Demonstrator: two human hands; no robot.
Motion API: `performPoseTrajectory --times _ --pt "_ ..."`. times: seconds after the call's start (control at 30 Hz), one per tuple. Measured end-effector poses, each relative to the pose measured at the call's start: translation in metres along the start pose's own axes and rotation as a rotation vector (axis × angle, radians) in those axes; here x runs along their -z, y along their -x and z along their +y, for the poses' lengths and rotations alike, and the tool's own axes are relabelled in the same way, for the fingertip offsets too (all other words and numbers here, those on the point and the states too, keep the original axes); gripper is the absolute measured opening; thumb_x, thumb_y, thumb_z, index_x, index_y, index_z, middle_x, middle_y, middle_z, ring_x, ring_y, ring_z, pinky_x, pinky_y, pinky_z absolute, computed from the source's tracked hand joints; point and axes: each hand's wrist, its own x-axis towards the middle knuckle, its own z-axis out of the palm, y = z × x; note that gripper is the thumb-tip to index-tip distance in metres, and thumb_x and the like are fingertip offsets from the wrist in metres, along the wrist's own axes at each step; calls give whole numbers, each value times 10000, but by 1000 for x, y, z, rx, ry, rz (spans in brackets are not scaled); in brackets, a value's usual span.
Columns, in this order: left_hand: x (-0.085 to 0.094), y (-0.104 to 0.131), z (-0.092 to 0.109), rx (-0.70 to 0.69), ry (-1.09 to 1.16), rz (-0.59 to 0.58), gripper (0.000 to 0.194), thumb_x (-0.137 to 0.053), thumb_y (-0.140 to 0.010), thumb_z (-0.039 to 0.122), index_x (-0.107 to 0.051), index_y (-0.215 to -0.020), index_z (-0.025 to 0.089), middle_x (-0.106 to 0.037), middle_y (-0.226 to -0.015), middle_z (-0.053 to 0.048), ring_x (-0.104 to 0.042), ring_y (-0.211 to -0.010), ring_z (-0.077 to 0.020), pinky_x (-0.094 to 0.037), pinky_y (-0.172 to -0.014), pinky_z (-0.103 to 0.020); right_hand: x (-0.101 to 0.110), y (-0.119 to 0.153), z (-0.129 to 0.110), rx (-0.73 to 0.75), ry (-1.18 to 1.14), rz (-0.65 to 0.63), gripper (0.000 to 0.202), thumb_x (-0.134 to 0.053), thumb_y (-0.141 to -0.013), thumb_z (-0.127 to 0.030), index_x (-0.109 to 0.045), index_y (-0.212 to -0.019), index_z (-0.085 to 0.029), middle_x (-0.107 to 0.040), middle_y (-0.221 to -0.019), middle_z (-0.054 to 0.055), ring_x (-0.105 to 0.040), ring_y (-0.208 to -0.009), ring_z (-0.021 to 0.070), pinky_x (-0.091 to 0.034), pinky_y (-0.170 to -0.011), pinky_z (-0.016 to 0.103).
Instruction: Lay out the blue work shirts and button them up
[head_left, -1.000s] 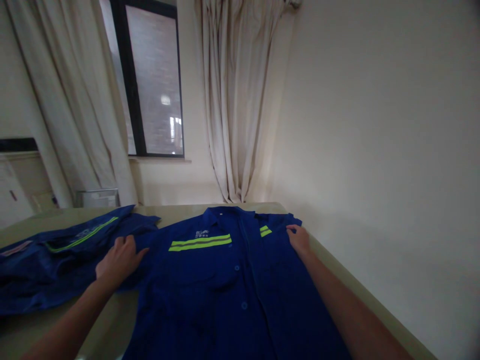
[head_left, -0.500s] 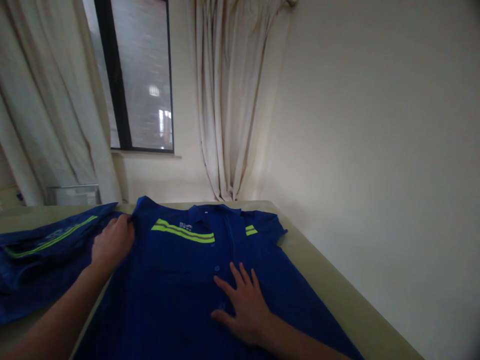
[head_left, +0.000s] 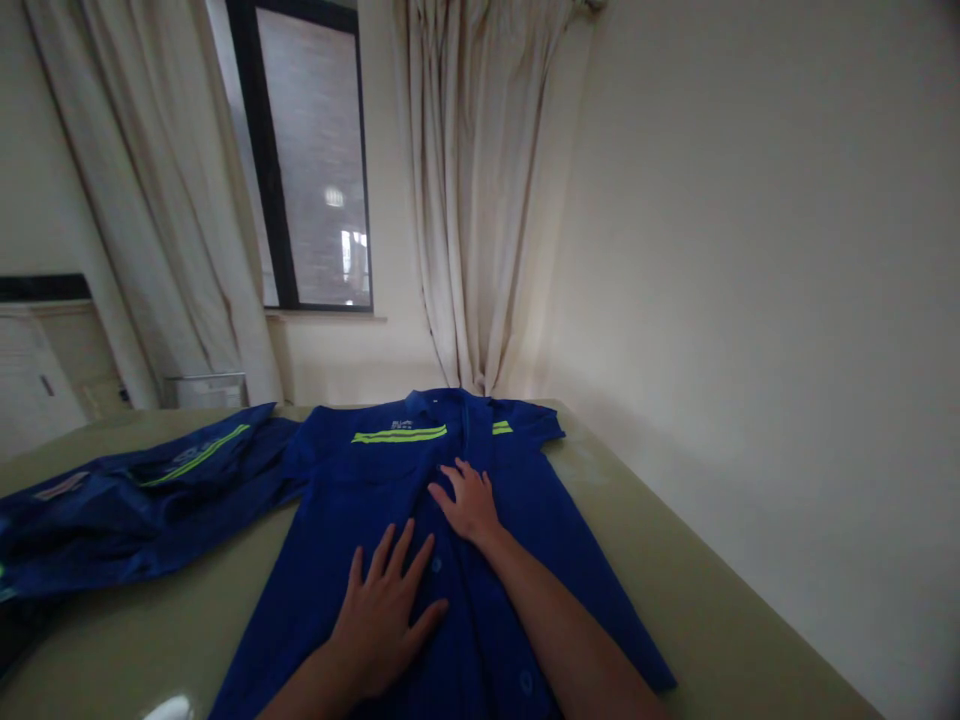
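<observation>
A blue short-sleeved work shirt (head_left: 330, 540) lies spread front side up, collar away from me, with yellow-green reflective strips across its chest and buttons down the middle. My left hand (head_left: 379, 620) rests on the lower front, left of the button line, palm down with fingers spread. Farther up, my right hand (head_left: 469, 502) lies on the fabric by the placket, its fingers apart. Neither hand grips the cloth. To the left is a second blue garment (head_left: 150, 510) with a similar strip, rumpled and touching the shirt's left sleeve.
The greenish table (head_left: 637, 540) runs along a bare wall (head_left: 750, 300) on the right. Behind it hang beige curtains (head_left: 480, 200) beside a dark-framed window (head_left: 315, 160). A pale cabinet (head_left: 37, 370) stands at the far left.
My left hand has let go of the shirt's left shoulder and come down flat on its front. My right hand has slid up toward the collar. The view has shifted left.
</observation>
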Motion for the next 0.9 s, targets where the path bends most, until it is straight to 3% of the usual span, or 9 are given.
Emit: performPoseTrajectory --times 0.1,0.17,0.3,0.4,0.5,0.6,0.73,0.83,0.9 --pt "-9 5 -12 -98 2 45 659 -365 -979 667 -272 -1578 406 -279 -1675 -40 -221 -1546 -370 -149 -1207 -697 20 12 0 88 -177 225 357 -455 -1023 -397 -684 -1195 -185 -668 -1239 127 -619 -1164 233 -446 -1038 369" --pt "-9 4 -21 -143 9 83 637 -386 -992 631 -288 -1577 398 -317 -1664 -50 -262 -1536 -356 -179 -1216 -668 42 33 -2 89 -193 250 302 -459 -1017 -381 -694 -1009 -192 -691 -1003 77 -659 -914 191 -493 -853 302" --pt "-2 3 -22 -252 92 149 523 -474 -996 540 -496 -1485 355 -503 -1558 -52 -445 -1437 -295 -331 -1201 -539 90 106 -11 -44 15 82 303 -559 -964 -481 -645 -843 -217 -668 -849 31 -616 -728 172 -421 -692 280" --pt "1 2 -13 -315 179 162 427 -519 -993 467 -589 -1390 328 -629 -1400 -38 -582 -1272 -248 -450 -1119 -450 108 165 -11 -172 80 -150 391 -750 -795 -519 -664 -1039 -225 -714 -908 51 -654 -783 225 -417 -696 292" --pt "-3 -4 -2 -288 191 208 406 -532 -984 420 -622 -1347 261 -645 -1353 -74 -603 -1218 -269 -472 -1087 -464 107 200 -9 -186 -1 -281 553 -824 -683 -327 -657 -1201 -228 -734 -1050 76 -666 -963 273 -439 -793 301" --pt "-8 -9 10 -238 224 195 439 -504 -988 360 -577 -1384 185 -609 -1404 -123 -560 -1293 -298 -448 -1112 -492 100 200 -10 -151 -99 -212 313 -749 -762 -260 -706 -1069 -216 -727 -1010 54 -642 -970 250 -429 -828 300" --pt "4 -2 24 -227 376 224 339 -461 -994 289 -590 -1297 210 -623 -1346 -109 -578 -1252 -259 -443 -1104 -461 100 170 -21 -75 -239 -50 130 -693 -863 -307 -689 -920 -190 -659 -794 -4 -582 -749 176 -401 -704 267" --pt "23 14 30 -302 455 21 249 -639 -907 443 -665 -1064 251 -673 -1168 -57 -608 -1132 -266 -435 -1082 -468 104 148 -29 -1 -339 20 126 -676 -888 -314 -668 -877 -188 -626 -769 -20 -555 -723 152 -394 -677 252" --pt "33 26 30 -346 483 -161 415 -820 -727 481 -676 -1056 272 -657 -1206 -39 -582 -1172 -292 -376 -1130 -496 105 136 -34 37 -387 16 104 -677 -885 -285 -676 -942 -198 -629 -792 -24 -561 -741 149 -400 -686 247"
